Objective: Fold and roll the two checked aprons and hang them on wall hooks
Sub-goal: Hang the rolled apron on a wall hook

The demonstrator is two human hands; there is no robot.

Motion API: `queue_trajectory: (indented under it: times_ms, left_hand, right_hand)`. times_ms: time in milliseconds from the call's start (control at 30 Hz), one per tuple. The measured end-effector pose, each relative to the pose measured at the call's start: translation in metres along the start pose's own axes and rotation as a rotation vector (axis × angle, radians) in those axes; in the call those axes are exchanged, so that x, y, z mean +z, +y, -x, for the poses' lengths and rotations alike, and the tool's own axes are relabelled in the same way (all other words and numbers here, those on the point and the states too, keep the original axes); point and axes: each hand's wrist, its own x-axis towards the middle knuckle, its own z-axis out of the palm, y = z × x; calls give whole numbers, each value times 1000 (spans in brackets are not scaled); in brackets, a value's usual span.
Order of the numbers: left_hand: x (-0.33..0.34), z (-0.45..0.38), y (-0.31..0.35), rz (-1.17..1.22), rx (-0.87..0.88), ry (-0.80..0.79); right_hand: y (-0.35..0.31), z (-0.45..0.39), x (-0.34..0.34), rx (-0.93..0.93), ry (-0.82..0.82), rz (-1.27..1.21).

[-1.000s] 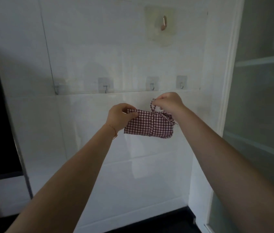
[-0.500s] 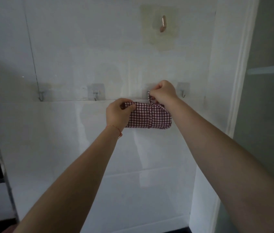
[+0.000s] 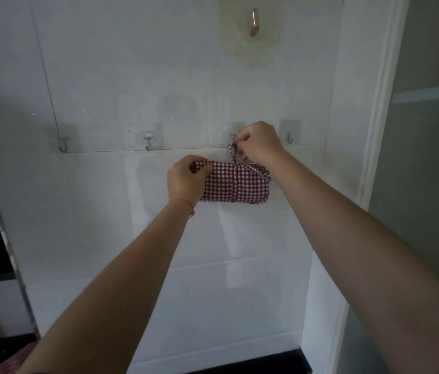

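Observation:
A rolled red-and-white checked apron [image 3: 237, 184] is held flat against the white tiled wall. My left hand [image 3: 186, 179] grips its left end. My right hand [image 3: 257, 143] pinches the apron's thin strap loop [image 3: 233, 153] right at a small metal wall hook [image 3: 232, 137]. Whether the loop sits over the hook I cannot tell. A patch of red checked cloth [image 3: 21, 357] shows at the bottom left corner, mostly cut off by the frame.
Other stick-on metal hooks hang in the same row: one far left [image 3: 63, 144], one left of centre [image 3: 148, 143], one right of my hand [image 3: 290, 136]. A copper hook [image 3: 254, 24] sits higher up. A white frame with frosted panel [image 3: 428, 184] stands right.
Both hands raised the rolled apron up the wall. My right hand brought the strap loop from below the hook row up to the third hook.

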Motion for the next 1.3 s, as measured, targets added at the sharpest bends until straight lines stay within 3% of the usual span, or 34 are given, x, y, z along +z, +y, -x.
queue_trajectory:
  times_ms: [133, 267, 367, 433, 500, 567, 633, 767, 967, 1100, 1300]
  left_hand:
    - [-1, 7, -4, -13, 15, 13]
    - [1, 19, -9, -21, 18, 38]
    - [4, 28, -14, -73, 55, 38]
    - [6, 36, -21, -264, 224, 93]
    - [9, 40, -27, -530, 529, 146]
    - [14, 42, -31, -704, 829, 42]
    - [20, 41, -35, -809, 975, -68]
    - [32, 27, -51, -910, 907, -117]
    - [45, 10, -77, -884, 1033, 14]
    - [48, 5, -81, -889, 1056, 18]
    - [42, 26, -71, -880, 870, -23]
  right_hand:
    - [17, 18, 3, -40, 117, 25]
    - [43, 46, 20, -46, 164, -119]
    - [59, 65, 38, -113, 185, 10]
    - [65, 73, 49, -186, 318, 132]
    - [68, 75, 59, -270, 463, 284]
    - [67, 78, 69, -334, 558, 418]
    - [69, 77, 80, -408, 569, 485]
    - [88, 67, 92, -388, 538, 420]
    - [114, 51, 101, -530, 485, 306]
    - [118, 44, 106, -549, 501, 300]
    - [110, 66, 104, -383, 489, 254]
